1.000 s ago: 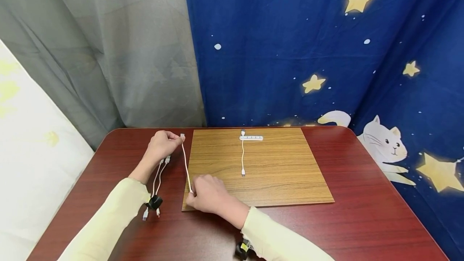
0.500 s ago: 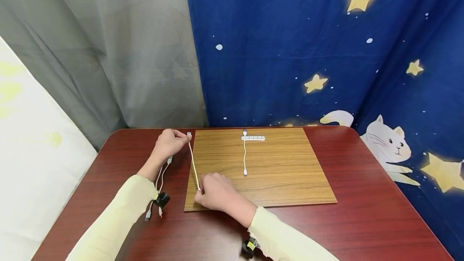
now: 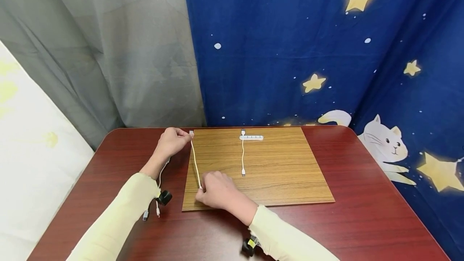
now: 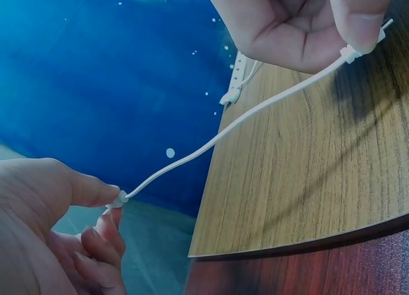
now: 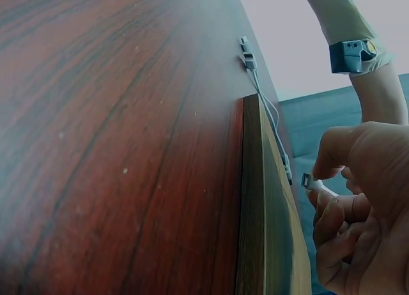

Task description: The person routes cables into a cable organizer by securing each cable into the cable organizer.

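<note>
A white USB cable (image 3: 195, 163) is stretched between my two hands over the left edge of a wood-grain board (image 3: 282, 172). My left hand (image 3: 171, 142) pinches its far end between thumb and finger. At the near end, my right hand (image 3: 219, 190) pinches the other plug; the right wrist view shows its metal tip (image 5: 307, 181) poking out past the fingers. The left wrist view has the cable (image 4: 236, 126) raised off the board, bending slightly. Another white cable (image 3: 243, 154) lies on the board, its far end at a white cable clip strip (image 3: 253, 137).
More white cables (image 3: 146, 215) lie on the dark red table (image 3: 362, 220) left of the board, partly hidden under my left forearm. Grey and blue curtains (image 3: 272, 51) hang behind the table's far edge.
Both hands have moved a little to the right with the cable, from beside the board's left edge to over it. The cable on the board and the clip strip stay put.
</note>
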Demonstrator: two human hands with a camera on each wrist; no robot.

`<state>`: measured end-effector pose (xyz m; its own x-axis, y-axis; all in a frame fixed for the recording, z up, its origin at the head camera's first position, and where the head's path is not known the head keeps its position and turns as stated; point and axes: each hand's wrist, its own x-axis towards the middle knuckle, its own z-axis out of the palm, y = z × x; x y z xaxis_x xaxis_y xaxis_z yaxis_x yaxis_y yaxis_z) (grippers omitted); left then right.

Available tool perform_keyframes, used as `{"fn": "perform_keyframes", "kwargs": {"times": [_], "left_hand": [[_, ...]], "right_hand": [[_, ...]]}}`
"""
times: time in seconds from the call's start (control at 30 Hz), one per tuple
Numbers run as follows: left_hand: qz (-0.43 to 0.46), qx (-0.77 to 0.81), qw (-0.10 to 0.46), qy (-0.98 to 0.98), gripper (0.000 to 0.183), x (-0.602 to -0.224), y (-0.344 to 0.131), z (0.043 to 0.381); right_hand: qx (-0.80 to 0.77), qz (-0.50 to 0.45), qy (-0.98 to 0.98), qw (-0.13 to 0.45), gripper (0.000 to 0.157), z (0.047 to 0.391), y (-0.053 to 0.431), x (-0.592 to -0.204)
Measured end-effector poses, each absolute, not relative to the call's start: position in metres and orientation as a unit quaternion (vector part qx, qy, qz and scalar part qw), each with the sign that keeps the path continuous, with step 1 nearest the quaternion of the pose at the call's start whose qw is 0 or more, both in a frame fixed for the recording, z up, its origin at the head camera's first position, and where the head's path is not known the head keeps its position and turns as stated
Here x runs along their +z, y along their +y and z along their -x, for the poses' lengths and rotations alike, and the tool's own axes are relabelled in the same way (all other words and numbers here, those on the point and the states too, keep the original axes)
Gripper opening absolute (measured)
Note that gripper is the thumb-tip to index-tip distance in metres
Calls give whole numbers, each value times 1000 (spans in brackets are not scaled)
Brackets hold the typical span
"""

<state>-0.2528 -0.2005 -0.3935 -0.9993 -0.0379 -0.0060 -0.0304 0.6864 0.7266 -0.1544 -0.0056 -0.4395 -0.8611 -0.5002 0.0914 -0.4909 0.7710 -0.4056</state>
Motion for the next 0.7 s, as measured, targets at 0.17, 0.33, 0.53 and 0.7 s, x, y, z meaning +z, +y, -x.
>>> {"fn": "perform_keyframes", "kwargs": {"times": [0.17,0.33,0.53,0.7], "left_hand": [[-17,-405,7,-914,36,-396,-200,254],[-8,-413,3,-910,36,-397,-196,257],[-1,-426,-3,-905,37,-398,-189,261],[5,-433,-2,-901,38,-400,-183,264]], "right_hand": [[-216,260,941,19,22,156,-2,-441],[-214,252,943,19,22,157,2,-441],[-219,254,942,19,22,156,7,-438],[-214,246,945,17,22,156,12,-437]]}}
